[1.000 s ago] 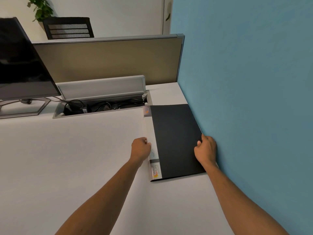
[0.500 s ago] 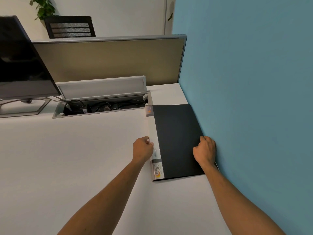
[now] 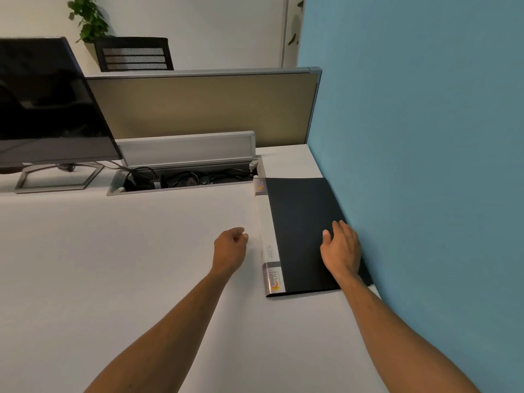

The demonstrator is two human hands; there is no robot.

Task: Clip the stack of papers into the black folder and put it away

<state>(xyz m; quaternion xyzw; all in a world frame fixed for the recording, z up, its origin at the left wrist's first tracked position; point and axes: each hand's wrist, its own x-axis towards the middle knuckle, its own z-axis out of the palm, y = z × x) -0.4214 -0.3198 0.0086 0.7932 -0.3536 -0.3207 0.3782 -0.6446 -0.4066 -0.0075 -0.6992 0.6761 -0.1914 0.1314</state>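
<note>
The black folder (image 3: 300, 222) lies closed and flat on the white desk (image 3: 127, 265), its right edge against the blue partition wall (image 3: 425, 165). A white spine strip with a printed label runs along its left side. No loose papers show. My right hand (image 3: 340, 251) rests on the folder's cover near the wall, fingers spread and flat. My left hand (image 3: 230, 248) hovers just left of the spine, fingers loosely curled, a small gap between it and the folder, holding nothing.
A dark monitor (image 3: 48, 109) on a metal stand sits at the far left. An open cable tray (image 3: 184, 180) with its lid raised lies behind the folder. A tan divider (image 3: 204, 109) closes the desk's back; a black chair (image 3: 133, 53) and a plant stand beyond.
My right hand has let go of the folder's right edge and opened flat on the cover. My left hand has drawn slightly left, off the spine. The folder has stayed against the wall.
</note>
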